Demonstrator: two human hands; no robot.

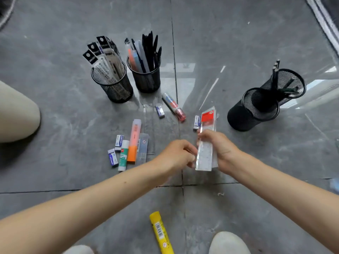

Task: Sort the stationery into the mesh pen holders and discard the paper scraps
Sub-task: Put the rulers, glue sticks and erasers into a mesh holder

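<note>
My right hand (219, 149) grips a stack of clear rulers (207, 142) with a red label at the far end, held above the floor. My left hand (176, 155) is beside it, fingers curled toward the rulers' lower edge; I cannot tell whether they touch. Several black mesh pen holders stand on the floor: one with packaged refills (112, 85), one with pens and highlighters (145, 74), an empty one (253, 110) and one with pencils (288, 83) behind it. Loose erasers (112, 157), a glue stick (123, 154), an orange highlighter (134, 141) and a pink marker (174, 106) lie on the floor.
A yellow packaged item (161, 233) lies near my shoes (227, 243) at the bottom. More erasers (160, 111) (197, 122) lie by the marker and by the rulers. A beige shape (16, 112) fills the left edge. The floor is grey tile (238, 43).
</note>
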